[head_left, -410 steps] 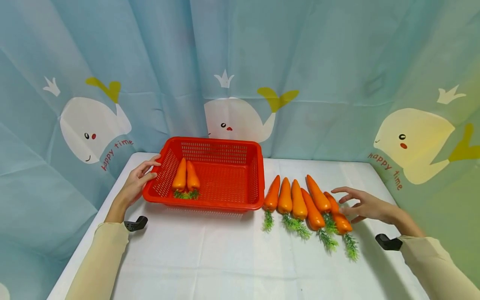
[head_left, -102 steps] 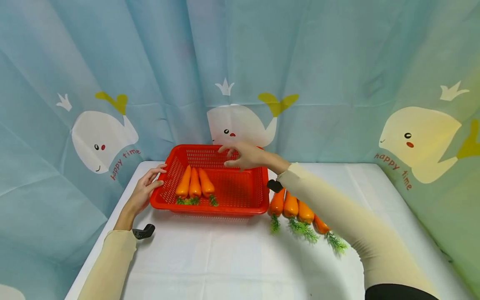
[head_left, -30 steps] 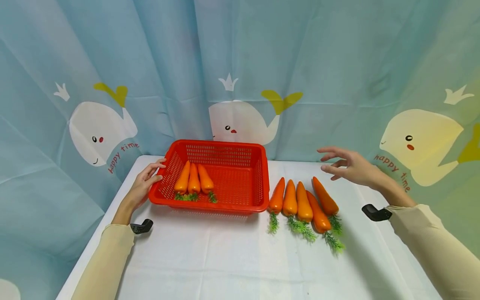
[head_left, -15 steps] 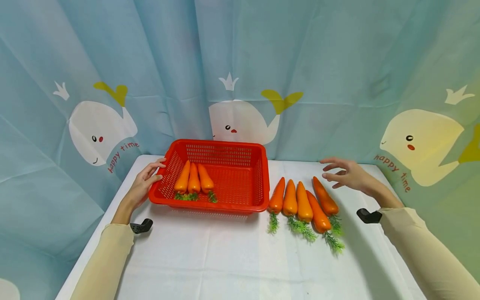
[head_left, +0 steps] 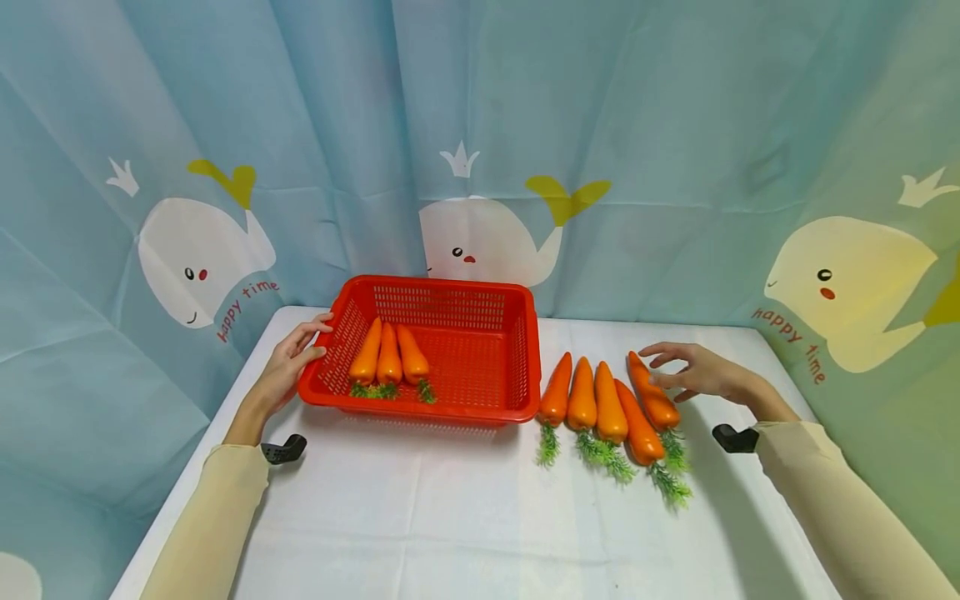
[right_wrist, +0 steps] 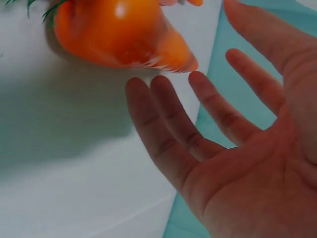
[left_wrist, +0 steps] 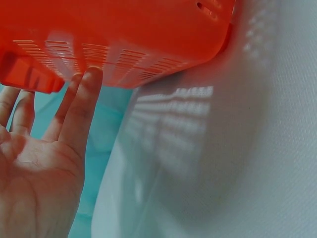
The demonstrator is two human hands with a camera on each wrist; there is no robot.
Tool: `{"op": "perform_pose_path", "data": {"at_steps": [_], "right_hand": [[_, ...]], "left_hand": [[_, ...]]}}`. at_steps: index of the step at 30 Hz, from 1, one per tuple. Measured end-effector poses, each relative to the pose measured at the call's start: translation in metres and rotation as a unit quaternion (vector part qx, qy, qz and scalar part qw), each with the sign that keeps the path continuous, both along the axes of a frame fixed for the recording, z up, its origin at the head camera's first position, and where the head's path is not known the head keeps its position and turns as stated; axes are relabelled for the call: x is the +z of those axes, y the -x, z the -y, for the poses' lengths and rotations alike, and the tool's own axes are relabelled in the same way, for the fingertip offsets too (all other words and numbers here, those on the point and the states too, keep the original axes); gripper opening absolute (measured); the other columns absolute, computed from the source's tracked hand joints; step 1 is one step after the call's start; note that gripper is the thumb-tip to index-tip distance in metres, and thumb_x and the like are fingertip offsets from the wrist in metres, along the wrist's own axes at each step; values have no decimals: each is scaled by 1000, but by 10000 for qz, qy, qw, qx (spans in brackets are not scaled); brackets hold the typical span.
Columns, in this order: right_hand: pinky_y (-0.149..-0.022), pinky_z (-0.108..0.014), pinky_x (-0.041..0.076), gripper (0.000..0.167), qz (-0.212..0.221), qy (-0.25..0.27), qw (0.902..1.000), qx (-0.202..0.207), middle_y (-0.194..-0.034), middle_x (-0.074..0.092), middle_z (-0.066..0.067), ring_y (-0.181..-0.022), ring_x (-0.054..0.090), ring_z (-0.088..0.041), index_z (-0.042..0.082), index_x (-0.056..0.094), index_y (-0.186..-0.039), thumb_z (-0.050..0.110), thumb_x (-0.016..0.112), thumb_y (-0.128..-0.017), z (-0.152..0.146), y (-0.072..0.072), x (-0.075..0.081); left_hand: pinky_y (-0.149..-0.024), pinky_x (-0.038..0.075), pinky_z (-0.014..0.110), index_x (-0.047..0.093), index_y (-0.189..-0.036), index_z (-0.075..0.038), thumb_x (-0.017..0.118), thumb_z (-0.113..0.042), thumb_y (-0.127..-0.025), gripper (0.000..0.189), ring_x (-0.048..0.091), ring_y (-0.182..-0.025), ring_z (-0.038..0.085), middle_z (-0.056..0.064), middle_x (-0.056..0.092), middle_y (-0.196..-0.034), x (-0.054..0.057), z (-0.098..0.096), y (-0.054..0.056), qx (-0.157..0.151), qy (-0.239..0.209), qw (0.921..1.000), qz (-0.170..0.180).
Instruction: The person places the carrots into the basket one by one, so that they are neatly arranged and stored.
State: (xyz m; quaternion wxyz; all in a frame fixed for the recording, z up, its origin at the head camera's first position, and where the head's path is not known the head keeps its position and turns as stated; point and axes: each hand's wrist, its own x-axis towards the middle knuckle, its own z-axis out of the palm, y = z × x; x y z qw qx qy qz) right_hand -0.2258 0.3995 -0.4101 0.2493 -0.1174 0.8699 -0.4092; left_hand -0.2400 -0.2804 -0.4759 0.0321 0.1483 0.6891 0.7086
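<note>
A red plastic basket (head_left: 468, 367) with slotted walls stands at the back left of the table, holding three orange toy carrots (head_left: 389, 357) side by side at its left end. My left hand (head_left: 281, 371) touches the basket's left side with extended fingers; the left wrist view has the fingertips against its slotted wall (left_wrist: 124, 29). Right of the basket several more carrots with green leafy tops lie in a row. Over the rightmost carrot (head_left: 652, 398), my right hand (head_left: 705, 372) spreads its fingers. In the right wrist view a gap shows between those fingers and the carrot (right_wrist: 114, 29).
A white cloth covers the table (head_left: 450, 517). Close behind it and along both sides hangs a blue curtain (head_left: 660, 125) with whale prints. The nearest loose carrot (head_left: 557, 392) lies right beside the basket's right wall.
Since the oldest frame, one more carrot is in the basket and the table row is one shorter. Over the last second my right hand has come down to the rightmost carrot; the left stayed put.
</note>
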Motion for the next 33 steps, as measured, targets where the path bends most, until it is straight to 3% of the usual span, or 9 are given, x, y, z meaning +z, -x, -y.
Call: {"op": "perform_pose_path", "data": {"at_steps": [16,33], "right_hand": [[-77,-50,62,66,823,-227,9963,37,-144,37,-41,-107,64,-34,1,36,-154,13,69,-98,4,1,-6],[-73,-51,62,68,693,-317,9971,-52,-137,43,-38,-92,66,-29,-1,36,-155,11,71,-97,11,-3,-9]], "left_hand": [[-93,55,26,49,-136,-2,53,-9,-106,31,20,-153,31,7,25,-168,1,-1,0,35,-14,10000,80],[-94,55,26,48,-136,0,52,-6,-105,31,20,-153,30,8,24,-168,1,-1,0,28,-88,9999,98]]}}
